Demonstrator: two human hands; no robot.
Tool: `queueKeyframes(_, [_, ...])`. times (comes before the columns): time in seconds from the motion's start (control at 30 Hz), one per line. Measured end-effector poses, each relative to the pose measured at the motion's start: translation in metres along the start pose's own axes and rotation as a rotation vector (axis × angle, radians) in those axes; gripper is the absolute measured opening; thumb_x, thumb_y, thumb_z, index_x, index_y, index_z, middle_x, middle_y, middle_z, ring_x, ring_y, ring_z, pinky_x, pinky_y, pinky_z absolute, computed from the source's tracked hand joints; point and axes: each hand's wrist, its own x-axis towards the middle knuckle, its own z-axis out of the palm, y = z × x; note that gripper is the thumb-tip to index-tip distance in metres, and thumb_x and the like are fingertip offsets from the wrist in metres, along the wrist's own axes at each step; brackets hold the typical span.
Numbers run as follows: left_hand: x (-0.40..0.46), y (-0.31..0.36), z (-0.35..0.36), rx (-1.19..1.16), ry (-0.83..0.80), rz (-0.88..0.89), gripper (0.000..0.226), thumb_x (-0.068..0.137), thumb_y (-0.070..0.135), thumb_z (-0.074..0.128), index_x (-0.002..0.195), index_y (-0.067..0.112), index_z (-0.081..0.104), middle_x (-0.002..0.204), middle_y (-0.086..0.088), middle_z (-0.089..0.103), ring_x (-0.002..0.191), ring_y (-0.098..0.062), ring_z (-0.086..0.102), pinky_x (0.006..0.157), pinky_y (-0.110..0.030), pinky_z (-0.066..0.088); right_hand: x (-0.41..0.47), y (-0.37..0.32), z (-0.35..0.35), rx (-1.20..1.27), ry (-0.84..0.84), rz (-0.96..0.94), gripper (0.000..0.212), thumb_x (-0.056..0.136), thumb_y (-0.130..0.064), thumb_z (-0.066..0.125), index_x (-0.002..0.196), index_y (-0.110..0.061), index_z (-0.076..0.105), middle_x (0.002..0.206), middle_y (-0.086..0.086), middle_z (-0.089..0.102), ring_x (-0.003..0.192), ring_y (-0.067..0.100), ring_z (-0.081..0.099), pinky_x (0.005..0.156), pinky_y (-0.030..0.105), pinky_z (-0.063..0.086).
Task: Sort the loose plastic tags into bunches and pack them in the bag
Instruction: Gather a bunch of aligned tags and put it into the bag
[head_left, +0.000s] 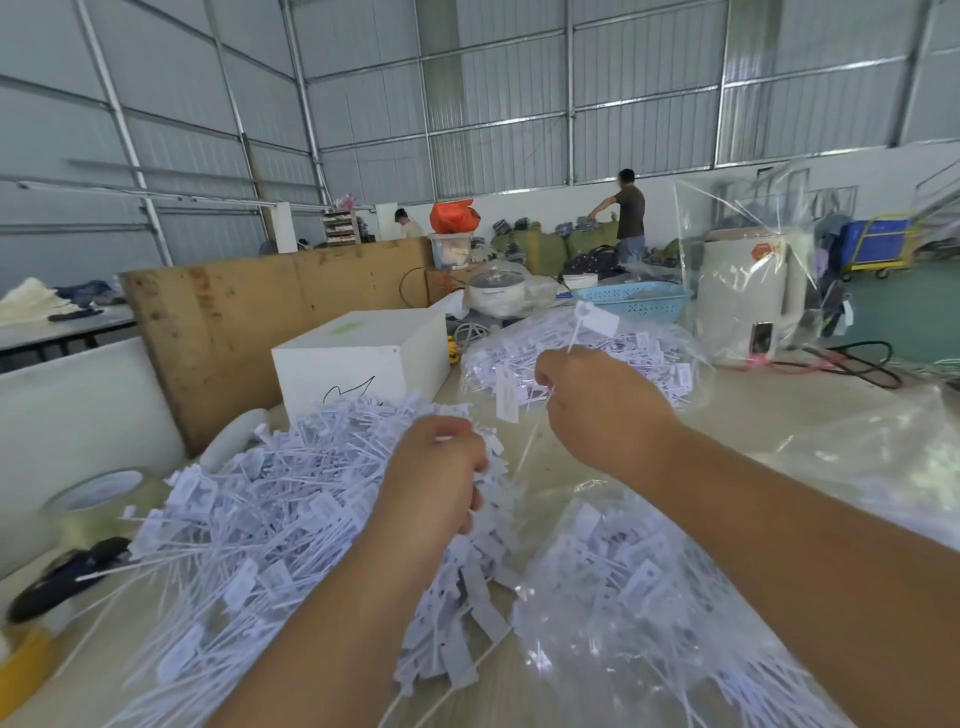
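Note:
A big heap of loose white plastic tags (249, 525) covers the left half of the table. My left hand (436, 483) grips a bunch of tags (467, 613) whose flat label ends hang down below it. My right hand (602, 400) pinches a few single tags (592, 319) by their thin stems; one label sticks up above the fingers and another hangs beside them. A clear plastic bag (649, 613) holding tags lies at the lower right. A second filled bag (587, 358) lies behind my right hand.
A white box (363, 358) stands behind the heap. Tape rolls (98, 499) and black scissors (67, 577) lie at the left edge. A white kettle (743, 291) in plastic wrap, a blue basket (634, 301) and cables sit at the back right. Two people stand far behind.

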Motion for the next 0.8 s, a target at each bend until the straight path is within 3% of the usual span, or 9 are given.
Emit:
queueKeyframes(0.07, [-0.006, -0.005, -0.013, 0.072, 0.169, 0.243, 0.019, 0.087, 0.013, 0.057, 0.102, 0.024, 0.055, 0.078, 0.0, 0.057, 0.049, -0.011, 0.052, 0.048, -0.026, 0.039, -0.006, -0.005, -0.01, 0.005, 0.002, -0.001, 0.028, 0.092, -0.002, 0.037, 0.11, -0.014, 0.054, 0.093, 0.004, 0.051, 0.083, 0.029, 0.057, 0.07, 0.037, 0.05])
queueKeyframes(0.13, [-0.008, -0.015, -0.019, 0.242, 0.232, 0.461, 0.022, 0.086, 0.02, 0.06, 0.103, 0.029, 0.049, 0.084, 0.008, 0.052, 0.058, -0.008, 0.053, 0.053, -0.028, 0.038, -0.015, -0.008, -0.014, 0.014, -0.048, 0.016, 0.028, 0.091, -0.003, 0.036, 0.108, -0.015, 0.055, 0.088, 0.003, 0.05, 0.077, 0.027, 0.056, 0.066, 0.034, 0.048])
queueKeyframes(0.2, [-0.007, -0.023, -0.017, 0.522, 0.158, 0.547, 0.022, 0.086, 0.022, 0.059, 0.102, 0.03, 0.046, 0.091, 0.008, 0.045, 0.079, -0.011, 0.054, 0.062, -0.028, 0.039, -0.029, -0.006, -0.014, 0.064, -0.125, 0.058, 0.029, 0.091, -0.006, 0.038, 0.107, -0.02, 0.058, 0.088, 0.0, 0.048, 0.071, 0.019, 0.053, 0.06, 0.027, 0.041])
queueKeyframes(0.3, [-0.003, -0.038, -0.008, 1.043, -0.07, 0.515, 0.019, 0.087, 0.02, 0.055, 0.105, 0.023, 0.052, 0.101, 0.002, 0.036, 0.109, -0.023, 0.045, 0.082, -0.033, 0.044, -0.057, 0.003, -0.01, 0.122, -0.303, 0.117, 0.017, 0.091, -0.01, 0.047, 0.097, -0.023, 0.057, 0.094, -0.003, 0.052, 0.068, 0.011, 0.053, 0.054, 0.024, 0.037])
queueKeyframes(0.43, [-0.007, -0.048, -0.004, 0.912, -0.216, 0.478, 0.011, 0.085, 0.016, 0.056, 0.083, 0.023, 0.063, 0.098, -0.008, 0.059, 0.09, -0.024, 0.059, 0.07, -0.03, 0.046, -0.091, 0.01, -0.009, 0.199, -0.603, 0.189, 0.019, 0.091, -0.012, 0.05, 0.106, -0.016, 0.06, 0.088, -0.001, 0.055, 0.061, 0.011, 0.049, 0.05, 0.021, 0.037])
queueKeyframes(0.5, [-0.004, -0.054, -0.008, 0.974, -0.154, 0.539, 0.016, 0.088, 0.024, 0.056, 0.1, 0.025, 0.067, 0.095, 0.003, 0.053, 0.093, -0.018, 0.056, 0.076, -0.031, 0.048, -0.102, 0.012, -0.007, 0.253, -0.667, 0.204, 0.024, 0.093, -0.016, 0.048, 0.112, -0.009, 0.061, 0.091, 0.007, 0.06, 0.066, 0.016, 0.05, 0.056, 0.025, 0.043])
queueKeyframes(0.57, [-0.001, -0.063, -0.013, 1.153, -0.105, 0.574, 0.025, 0.09, 0.03, 0.053, 0.113, 0.027, 0.062, 0.1, 0.006, 0.048, 0.102, -0.018, 0.05, 0.079, -0.03, 0.044, -0.107, 0.01, -0.002, 0.258, -0.677, 0.197, 0.025, 0.096, -0.021, 0.046, 0.108, -0.008, 0.062, 0.101, 0.011, 0.063, 0.078, 0.018, 0.053, 0.073, 0.033, 0.05])
queueKeyframes(0.67, [0.0, -0.069, -0.015, 1.291, -0.112, 0.561, 0.031, 0.092, 0.034, 0.051, 0.121, 0.027, 0.056, 0.113, 0.003, 0.05, 0.11, -0.02, 0.047, 0.082, -0.031, 0.041, -0.111, 0.007, 0.006, 0.376, -0.606, 0.284, 0.021, 0.091, -0.033, 0.055, 0.081, -0.016, 0.051, 0.077, -0.001, 0.051, 0.058, 0.011, 0.044, 0.055, 0.028, 0.035])
queueKeyframes(0.8, [-0.004, -0.06, -0.015, 1.219, -0.14, 0.599, 0.025, 0.09, 0.036, 0.055, 0.113, 0.027, 0.056, 0.103, 0.006, 0.053, 0.104, -0.019, 0.053, 0.075, -0.03, 0.042, -0.111, 0.009, 0.009, 0.4, -0.525, 0.282, 0.026, 0.088, -0.034, 0.058, 0.073, -0.022, 0.041, 0.072, -0.005, 0.041, 0.061, 0.013, 0.039, 0.057, 0.03, 0.029])
